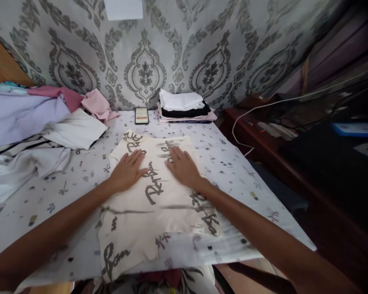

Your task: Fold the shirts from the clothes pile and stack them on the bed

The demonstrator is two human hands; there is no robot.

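A cream shirt [171, 196] with dark script lettering lies spread on the table, partly folded, one sleeve reaching toward the near edge. My left hand [128, 170] rests flat on its upper left part, fingers stretched out. Flat on the upper right part lies my right hand [183, 166], its fingers also extended. Neither hand grips anything; both palms press on the cloth. A few creases run across the shirt below the hands.
Loose clothes [21, 118] are heaped at the left. A stack of folded clothes [184, 107] stands at the back, beside a small framed device [141, 116]. The patterned tablecloth [251, 220] ends at the right, near dark red furniture [248, 126] and a white cable [237, 122].
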